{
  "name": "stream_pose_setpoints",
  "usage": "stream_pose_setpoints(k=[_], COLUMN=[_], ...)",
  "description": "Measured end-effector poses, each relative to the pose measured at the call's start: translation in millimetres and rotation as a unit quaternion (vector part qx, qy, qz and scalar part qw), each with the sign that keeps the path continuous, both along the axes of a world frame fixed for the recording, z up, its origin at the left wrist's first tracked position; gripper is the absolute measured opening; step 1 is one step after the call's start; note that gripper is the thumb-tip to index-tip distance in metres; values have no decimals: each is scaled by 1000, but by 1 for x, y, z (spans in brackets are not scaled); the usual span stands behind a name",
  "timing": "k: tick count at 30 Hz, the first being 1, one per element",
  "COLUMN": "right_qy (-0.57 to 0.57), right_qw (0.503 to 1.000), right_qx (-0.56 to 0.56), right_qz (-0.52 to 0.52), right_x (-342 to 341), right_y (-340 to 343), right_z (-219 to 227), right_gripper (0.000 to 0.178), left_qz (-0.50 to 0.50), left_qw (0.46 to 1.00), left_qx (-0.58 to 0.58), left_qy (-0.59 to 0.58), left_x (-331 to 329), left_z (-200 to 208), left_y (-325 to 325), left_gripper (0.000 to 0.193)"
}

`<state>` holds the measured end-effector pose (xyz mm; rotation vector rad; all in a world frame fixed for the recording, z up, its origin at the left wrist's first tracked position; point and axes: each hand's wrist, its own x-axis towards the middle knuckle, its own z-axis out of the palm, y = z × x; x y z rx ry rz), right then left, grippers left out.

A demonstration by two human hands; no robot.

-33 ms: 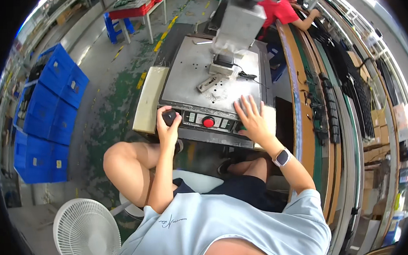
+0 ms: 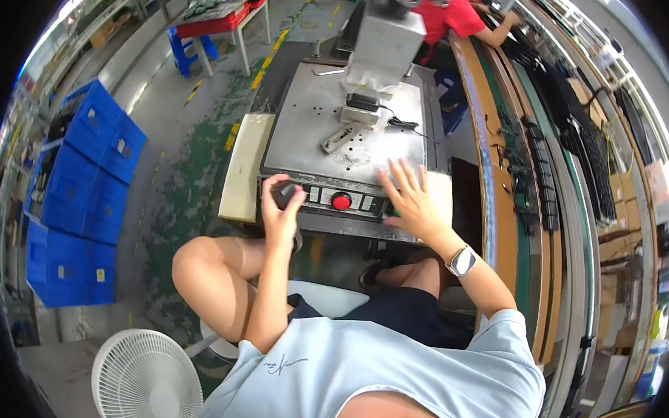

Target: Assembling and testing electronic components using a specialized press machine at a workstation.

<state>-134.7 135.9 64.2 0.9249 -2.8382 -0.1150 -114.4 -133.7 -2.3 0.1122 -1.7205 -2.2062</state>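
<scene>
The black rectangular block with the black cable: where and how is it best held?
Probably by the left end of the black rectangular block, from the front left: the black cable trails right, and the grey metal machine head stands beyond.

Grey metal machine plate [image 2: 293, 135], drilled with small holes, carries: long silver metal bar [image 2: 341, 138]; pale metal block [image 2: 358, 116]; thin black coiled cable [image 2: 402, 123]; slim silver metal piece [image 2: 329, 72], far edge.

Glare is cast on the metal counter [image 2: 380, 142] beyond the right grip [image 2: 419, 210] (slightly blurred); outlying edges are bowed.
</scene>
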Motion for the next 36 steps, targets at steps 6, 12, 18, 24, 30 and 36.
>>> stream_pose_setpoints(k=[6,12,18,24,30,36], right_qy=[-429,78,234,228,100,332], right_qw=[719,895,723,751,747,848], right_qx=[-544,-416,-220,-58,-145,-123], right_qz=[-57,-142,-612,-617,-641,-394], right_x=[28,56,189,132,61,73], right_y=[-17,187,498,468,423,327], right_z=[48,132,99,52,13,137], right_gripper=[59,32,36,46,67,61], left_qz=[-282,-418,-445,-396,-361,-64], left_qw=[953,907,886,905,928,975], left_qx=[47,-53,-97,-79,-86,-203], left_qy=[-104,19,-89,-135,-22,57], left_x=[13,29,49,42,-25,-160], left_z=[101,72,29,20,52,46], left_y=[100,83,75,67,95,35], left_gripper=[53,58,41,31,17,42])
